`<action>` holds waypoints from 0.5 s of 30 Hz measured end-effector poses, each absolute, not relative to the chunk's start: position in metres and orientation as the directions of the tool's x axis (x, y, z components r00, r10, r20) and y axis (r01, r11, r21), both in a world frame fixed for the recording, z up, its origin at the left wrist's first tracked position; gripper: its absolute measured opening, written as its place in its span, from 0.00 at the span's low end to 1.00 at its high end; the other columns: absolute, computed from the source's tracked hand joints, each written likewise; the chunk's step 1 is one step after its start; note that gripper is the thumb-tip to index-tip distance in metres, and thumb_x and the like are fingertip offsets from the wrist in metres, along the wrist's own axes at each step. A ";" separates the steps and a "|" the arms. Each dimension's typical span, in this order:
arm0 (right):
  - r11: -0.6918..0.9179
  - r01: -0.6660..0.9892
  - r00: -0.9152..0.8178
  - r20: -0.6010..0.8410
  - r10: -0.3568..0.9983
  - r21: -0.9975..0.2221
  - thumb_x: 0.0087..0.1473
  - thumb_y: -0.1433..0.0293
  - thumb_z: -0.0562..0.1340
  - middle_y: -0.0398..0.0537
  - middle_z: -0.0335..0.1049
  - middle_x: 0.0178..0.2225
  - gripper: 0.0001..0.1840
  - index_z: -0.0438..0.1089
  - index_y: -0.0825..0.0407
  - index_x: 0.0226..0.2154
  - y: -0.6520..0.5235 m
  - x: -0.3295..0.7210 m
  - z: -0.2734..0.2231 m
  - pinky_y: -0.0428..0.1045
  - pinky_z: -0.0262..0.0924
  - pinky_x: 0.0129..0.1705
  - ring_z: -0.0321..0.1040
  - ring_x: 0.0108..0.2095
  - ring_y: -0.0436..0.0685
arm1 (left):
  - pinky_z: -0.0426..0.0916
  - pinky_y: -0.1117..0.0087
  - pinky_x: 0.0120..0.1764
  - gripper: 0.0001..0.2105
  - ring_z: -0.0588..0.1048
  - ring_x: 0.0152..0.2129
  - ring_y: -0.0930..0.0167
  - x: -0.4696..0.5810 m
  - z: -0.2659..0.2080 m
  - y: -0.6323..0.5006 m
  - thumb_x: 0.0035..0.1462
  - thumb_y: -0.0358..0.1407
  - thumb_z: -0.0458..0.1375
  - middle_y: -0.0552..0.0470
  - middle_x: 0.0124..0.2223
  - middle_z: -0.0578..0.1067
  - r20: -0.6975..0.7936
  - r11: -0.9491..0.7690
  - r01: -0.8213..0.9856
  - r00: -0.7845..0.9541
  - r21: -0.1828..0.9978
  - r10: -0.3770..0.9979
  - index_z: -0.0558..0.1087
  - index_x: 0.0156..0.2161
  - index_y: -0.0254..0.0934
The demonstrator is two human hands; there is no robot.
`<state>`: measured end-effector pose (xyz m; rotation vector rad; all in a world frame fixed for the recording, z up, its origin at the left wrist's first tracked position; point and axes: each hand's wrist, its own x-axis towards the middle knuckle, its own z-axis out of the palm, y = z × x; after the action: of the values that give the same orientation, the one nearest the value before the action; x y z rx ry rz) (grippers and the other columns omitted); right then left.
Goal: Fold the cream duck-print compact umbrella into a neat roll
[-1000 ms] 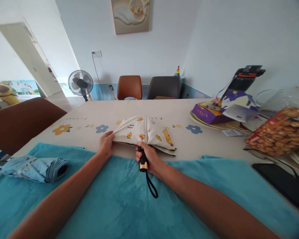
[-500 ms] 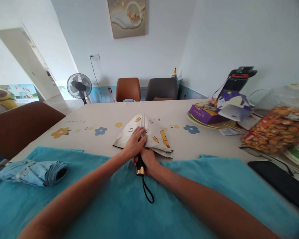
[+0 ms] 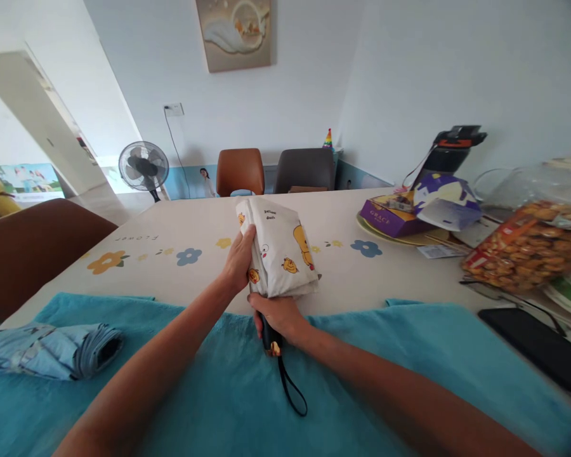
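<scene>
A white folding umbrella [image 3: 285, 247] with yellow duck prints is held upright over the near side of the table, its canopy folded into a loose bundle. My right hand [image 3: 280, 315] is wrapped round the top of its black handle [image 3: 271, 339], just below the cloth. From the handle's copper-coloured end hangs a black wrist strap [image 3: 292, 390]. My left hand [image 3: 239, 259] grips the left edge of the canopy, thumb side toward me; some of its fingers are hidden. A rolled light-blue umbrella [image 3: 57, 350] lies on the teal towel [image 3: 209, 393] at the left.
On the right of the table [image 3: 200, 222] stand a purple box [image 3: 390, 217], a black bottle [image 3: 445, 155] and a clear jar of snacks [image 3: 533, 247]. Glasses [image 3: 518, 299] lie near a black phone-like slab [image 3: 537, 346]. Chairs [image 3: 240, 171] and a fan [image 3: 143, 166] are beyond.
The canopy has gone from spread flat on the table to a narrower, raised bundle. My left hand has moved from its top to its left edge; my right hand stays on the handle.
</scene>
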<state>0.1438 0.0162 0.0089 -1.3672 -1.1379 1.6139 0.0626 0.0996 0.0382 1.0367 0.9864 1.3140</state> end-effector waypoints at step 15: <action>-0.262 -0.238 -0.251 -0.201 0.947 -0.935 0.44 0.70 0.65 0.44 0.72 0.23 0.10 0.68 0.54 0.33 0.016 0.145 0.011 0.44 0.64 0.16 0.70 0.19 0.53 | 0.71 0.56 0.44 0.29 0.75 0.40 0.56 0.046 0.042 0.098 0.51 0.55 0.53 0.44 0.37 0.78 -0.095 0.200 -0.410 0.261 0.890 0.961 0.70 0.50 0.35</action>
<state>0.1448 0.0160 0.0110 -1.0531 -1.0372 1.6668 0.0456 0.0980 0.0423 0.8770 0.7841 1.1098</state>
